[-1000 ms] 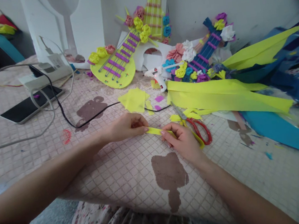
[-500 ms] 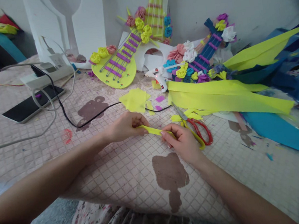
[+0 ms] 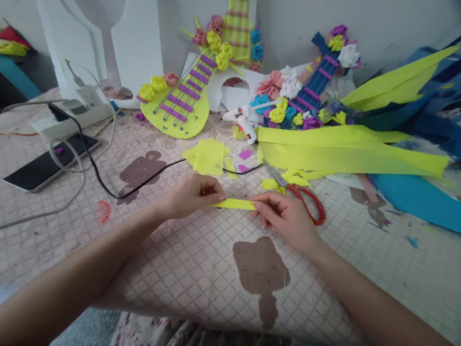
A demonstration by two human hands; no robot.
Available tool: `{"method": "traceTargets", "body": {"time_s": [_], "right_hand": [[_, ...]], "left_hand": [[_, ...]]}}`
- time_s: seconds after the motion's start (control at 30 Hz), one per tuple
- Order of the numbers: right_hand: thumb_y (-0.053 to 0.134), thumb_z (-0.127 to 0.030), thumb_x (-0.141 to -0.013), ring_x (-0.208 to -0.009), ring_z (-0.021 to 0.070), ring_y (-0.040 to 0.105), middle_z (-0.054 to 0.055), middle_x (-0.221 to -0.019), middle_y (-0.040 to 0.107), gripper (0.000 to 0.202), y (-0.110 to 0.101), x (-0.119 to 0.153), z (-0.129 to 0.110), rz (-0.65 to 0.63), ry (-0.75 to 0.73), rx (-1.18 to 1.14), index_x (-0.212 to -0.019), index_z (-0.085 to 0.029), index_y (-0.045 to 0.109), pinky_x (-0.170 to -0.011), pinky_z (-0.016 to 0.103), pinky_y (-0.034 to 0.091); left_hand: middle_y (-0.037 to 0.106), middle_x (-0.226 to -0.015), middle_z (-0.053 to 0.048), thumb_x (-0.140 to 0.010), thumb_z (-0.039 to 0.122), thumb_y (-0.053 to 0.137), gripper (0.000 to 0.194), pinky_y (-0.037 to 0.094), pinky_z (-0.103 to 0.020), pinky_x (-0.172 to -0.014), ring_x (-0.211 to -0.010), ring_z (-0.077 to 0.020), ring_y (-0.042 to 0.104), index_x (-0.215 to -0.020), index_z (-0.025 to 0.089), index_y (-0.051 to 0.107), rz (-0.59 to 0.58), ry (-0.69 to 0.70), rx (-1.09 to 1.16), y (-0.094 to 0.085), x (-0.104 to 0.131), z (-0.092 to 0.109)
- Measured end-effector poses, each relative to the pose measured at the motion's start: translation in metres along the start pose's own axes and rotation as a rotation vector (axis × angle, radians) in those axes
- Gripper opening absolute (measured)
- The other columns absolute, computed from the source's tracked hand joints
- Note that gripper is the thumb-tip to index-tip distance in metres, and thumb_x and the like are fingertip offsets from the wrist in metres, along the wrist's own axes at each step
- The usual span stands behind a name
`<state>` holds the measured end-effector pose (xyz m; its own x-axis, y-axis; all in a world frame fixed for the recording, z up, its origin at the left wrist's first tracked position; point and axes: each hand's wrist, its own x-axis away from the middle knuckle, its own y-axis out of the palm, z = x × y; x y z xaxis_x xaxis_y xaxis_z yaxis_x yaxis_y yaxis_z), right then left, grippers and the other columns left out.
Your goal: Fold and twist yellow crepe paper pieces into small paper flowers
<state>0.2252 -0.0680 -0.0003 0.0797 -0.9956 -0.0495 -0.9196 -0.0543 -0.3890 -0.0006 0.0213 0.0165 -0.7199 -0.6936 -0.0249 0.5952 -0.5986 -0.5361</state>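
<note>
Now the yellow strip (image 3: 236, 204) is pinched by left hand (image 3: 189, 194) and right hand (image 3: 289, 219) alike; it should be held gently taut, untwisted.

The yellow strip (image 3: 236, 204) now shows a longer stretch between the left hand (image 3: 191, 195) and the right hand (image 3: 288, 219), whose fingertips are slightly farther apart than a second ago. Its left end, which lay up over the left thumb half a second ago, has dropped to just below that thumb. The yellow length that stuck out to the right behind the right hand, beside the red scissors handle (image 3: 322, 213), no longer shows there.
</note>
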Motion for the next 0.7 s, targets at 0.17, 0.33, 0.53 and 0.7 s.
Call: {"method": "traceTargets", "body": {"time_s": [0.17, 0.33, 0.53, 0.7], "right_hand": [[0.055, -0.037, -0.086, -0.053, 0.0121, 0.054, 0.002, -0.071, 0.064, 0.02, -0.038, -0.001, 0.001, 0.245, -0.083, 0.198, -0.09, -0.02, 0.063, -0.054, 0.027, 0.045], [0.056, -0.037, -0.082, -0.063, 0.0169, 0.059, 0.002, -0.074, 0.064, 0.017, -0.071, -0.001, 0.011, 0.174, 0.0, 0.589, -0.088, -0.021, 0.06, -0.06, 0.03, 0.044], [0.065, -0.039, -0.073, -0.071, 0.0201, 0.059, 0.004, -0.089, 0.062, 0.032, -0.069, 0.0, 0.019, 0.158, 0.063, 0.87, -0.094, -0.022, 0.048, -0.058, 0.029, 0.04], [0.06, -0.041, -0.077, -0.077, 0.0243, 0.062, 0.006, -0.096, 0.063, 0.035, -0.07, 0.002, 0.016, 0.115, 0.131, 0.948, -0.104, -0.022, 0.046, -0.056, 0.029, 0.037]], "left_hand": [[0.059, -0.063, 0.0, -0.082, 0.028, 0.057, 0.018, 0.041, -0.017, -0.052, -0.056, -0.0071, 0.052, -0.074, 0.012, 0.062, 0.047, -0.08, 0.15, 0.004, -0.011, 0.001], [0.057, -0.058, 0.002, -0.082, 0.023, 0.061, 0.016, 0.042, -0.014, -0.049, -0.052, -0.0044, 0.051, -0.071, 0.01, 0.062, 0.128, -0.14, 0.266, 0.019, -0.044, 0.026], [0.069, -0.068, -0.004, -0.085, 0.017, 0.06, 0.014, 0.055, -0.022, -0.064, -0.059, -0.0088, 0.065, -0.073, 0.009, 0.062, 0.021, -0.291, 0.616, 0.047, -0.098, 0.042], [0.068, -0.064, -0.003, -0.084, 0.015, 0.062, 0.017, 0.057, -0.026, -0.073, -0.062, -0.0103, 0.067, -0.067, 0.011, 0.062, 0.055, -0.362, 0.634, 0.061, -0.119, 0.032]]}}
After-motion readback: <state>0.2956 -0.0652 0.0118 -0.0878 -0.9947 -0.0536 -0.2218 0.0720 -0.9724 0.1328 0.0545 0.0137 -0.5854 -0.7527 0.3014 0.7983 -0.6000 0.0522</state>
